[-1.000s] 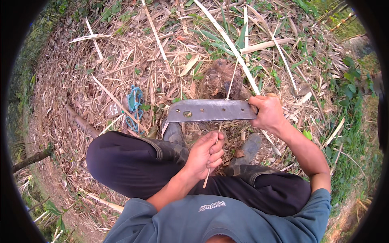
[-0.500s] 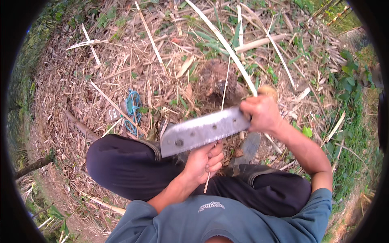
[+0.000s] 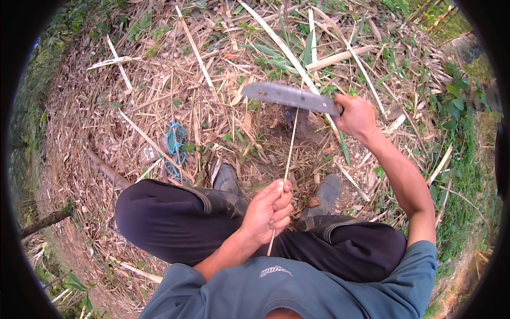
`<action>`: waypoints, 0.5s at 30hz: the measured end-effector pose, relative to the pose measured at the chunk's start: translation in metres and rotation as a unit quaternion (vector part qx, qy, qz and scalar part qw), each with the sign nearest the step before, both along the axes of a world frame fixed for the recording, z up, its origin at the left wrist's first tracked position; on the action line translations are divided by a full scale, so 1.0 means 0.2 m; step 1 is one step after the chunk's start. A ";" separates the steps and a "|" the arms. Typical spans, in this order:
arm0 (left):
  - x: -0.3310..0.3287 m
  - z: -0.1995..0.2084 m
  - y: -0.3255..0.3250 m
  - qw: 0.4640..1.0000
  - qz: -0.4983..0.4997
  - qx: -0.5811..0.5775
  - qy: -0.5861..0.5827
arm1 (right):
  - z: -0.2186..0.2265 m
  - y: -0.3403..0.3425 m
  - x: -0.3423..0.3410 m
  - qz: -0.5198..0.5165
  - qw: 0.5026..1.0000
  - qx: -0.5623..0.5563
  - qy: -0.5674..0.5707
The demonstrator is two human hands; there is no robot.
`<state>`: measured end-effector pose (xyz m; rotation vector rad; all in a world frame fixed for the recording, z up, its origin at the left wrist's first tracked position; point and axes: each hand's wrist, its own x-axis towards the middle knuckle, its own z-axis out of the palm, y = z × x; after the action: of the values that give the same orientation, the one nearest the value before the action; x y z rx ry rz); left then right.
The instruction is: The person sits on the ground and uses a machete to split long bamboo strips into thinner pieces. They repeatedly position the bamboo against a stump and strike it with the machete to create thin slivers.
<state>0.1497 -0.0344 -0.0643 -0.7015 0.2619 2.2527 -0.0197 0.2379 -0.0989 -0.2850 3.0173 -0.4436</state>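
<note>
My left hand (image 3: 269, 211) is closed around a thin, pale strip (image 3: 290, 149) that looks like split bamboo. One end sticks out below my fist; the rest runs up and away from me toward a dark brown stump (image 3: 276, 118). My right hand (image 3: 357, 118) grips the handle of a machete (image 3: 292, 98), its broad grey blade pierced by several round spots. The blade points left and lies across the far part of the strip, over the stump. Whether the edge touches the strip I cannot tell. Most of the handle is hidden in my fingers.
Dry leaves and shavings (image 3: 85, 138) cover the ground, with long pale strips (image 3: 281, 45) scattered ahead. Blue cord (image 3: 174, 149) lies left of my boots (image 3: 226, 181). A thick stick (image 3: 106, 167) is beside my left knee. Green plants (image 3: 457, 106) grow at the right.
My right hand has swung the machete away from me, from just above my left hand to the strip's far part over the stump. My left hand stays nearly still on the strip.
</note>
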 end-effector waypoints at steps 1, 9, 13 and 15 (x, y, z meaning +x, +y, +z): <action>0.01 0.00 0.01 1.000 -0.006 -0.014 -0.004 | 0.01 -0.02 0.04 0.063 0.998 -0.001 0.015; -0.02 -0.01 0.02 0.995 -0.011 -0.093 0.041 | -0.09 0.03 0.04 0.047 0.998 -0.036 0.033; 0.03 0.00 0.04 0.995 -0.026 -0.094 0.024 | -0.02 -0.05 0.13 0.182 0.980 -0.013 0.074; 0.04 0.00 0.03 0.996 -0.015 -0.086 0.010 | 0.01 -0.09 0.15 0.253 0.960 -0.031 0.116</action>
<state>0.1572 -0.0291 -0.0643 -0.7599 0.4766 2.2274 0.0102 0.2206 -0.0969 -1.1513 2.9762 -0.4806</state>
